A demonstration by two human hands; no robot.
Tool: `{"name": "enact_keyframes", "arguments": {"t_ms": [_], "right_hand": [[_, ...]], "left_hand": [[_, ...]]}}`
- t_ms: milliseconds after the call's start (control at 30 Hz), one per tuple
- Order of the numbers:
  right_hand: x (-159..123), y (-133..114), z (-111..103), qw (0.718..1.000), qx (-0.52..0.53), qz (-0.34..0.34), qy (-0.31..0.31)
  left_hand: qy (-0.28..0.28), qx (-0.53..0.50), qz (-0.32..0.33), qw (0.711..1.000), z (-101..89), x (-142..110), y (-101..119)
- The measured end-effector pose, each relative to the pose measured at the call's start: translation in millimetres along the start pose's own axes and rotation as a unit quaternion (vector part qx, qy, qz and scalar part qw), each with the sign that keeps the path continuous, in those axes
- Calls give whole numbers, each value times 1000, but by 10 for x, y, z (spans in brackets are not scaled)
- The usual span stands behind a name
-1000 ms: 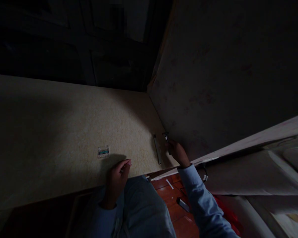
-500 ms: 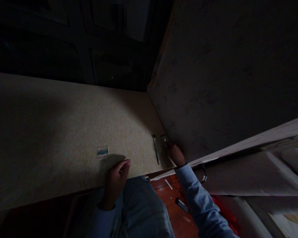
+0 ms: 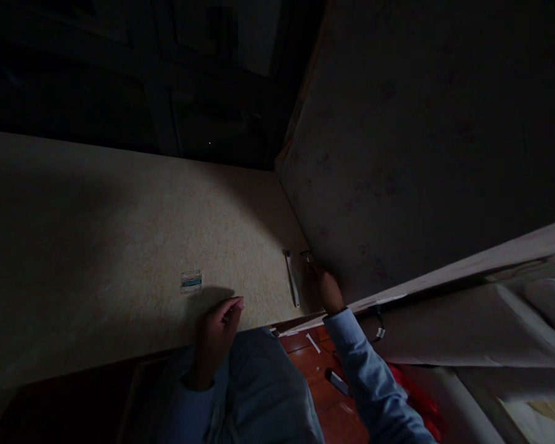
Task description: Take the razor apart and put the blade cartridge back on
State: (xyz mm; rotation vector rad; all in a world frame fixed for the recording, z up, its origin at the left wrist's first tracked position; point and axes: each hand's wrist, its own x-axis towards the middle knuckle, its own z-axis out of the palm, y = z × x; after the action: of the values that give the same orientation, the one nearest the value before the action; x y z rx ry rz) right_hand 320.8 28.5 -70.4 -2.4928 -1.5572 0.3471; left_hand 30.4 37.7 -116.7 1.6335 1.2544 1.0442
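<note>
A razor [image 3: 306, 254] lies along the wall side of the table, its T-shaped head pointing away from me. My right hand [image 3: 326, 288] is closed around its handle, which the fingers mostly hide. Just left of it a slim, pale toothbrush [image 3: 293, 280] rests on the tabletop. My left hand [image 3: 219, 324] hovers at the table's front edge, thumb and fingers drawn together with nothing visible in them. Beyond it to the left sits a small clear plastic case [image 3: 191, 282] with a blue-green strip inside.
The pale, veined table [image 3: 120, 246] meets a patterned wall [image 3: 398, 154] on the right and a dark window [image 3: 161, 117] at the back. On the red floor [image 3: 309, 364] lie a white strip and a dark oblong object [image 3: 337, 381]. Light is dim.
My right hand has shifted very slightly at the razor, and the razor's head has turned a little. My left hand, the toothbrush and the case stay where they were.
</note>
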Motion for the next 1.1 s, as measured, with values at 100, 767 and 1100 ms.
{"name": "enact_keyframes", "arguments": {"t_ms": [100, 767, 1100], "right_hand": [[-17, -19, -30, 999, -20, 23, -22], [-178, -136, 47, 997, -68, 46, -4], [-213, -85, 322, 990, -61, 43, 123]], "left_hand": [[2, 5, 4, 1000, 0, 2, 3], [-3, -6, -6, 1000, 2, -5, 15], [-29, -131, -89, 987, -128, -28, 68]]}}
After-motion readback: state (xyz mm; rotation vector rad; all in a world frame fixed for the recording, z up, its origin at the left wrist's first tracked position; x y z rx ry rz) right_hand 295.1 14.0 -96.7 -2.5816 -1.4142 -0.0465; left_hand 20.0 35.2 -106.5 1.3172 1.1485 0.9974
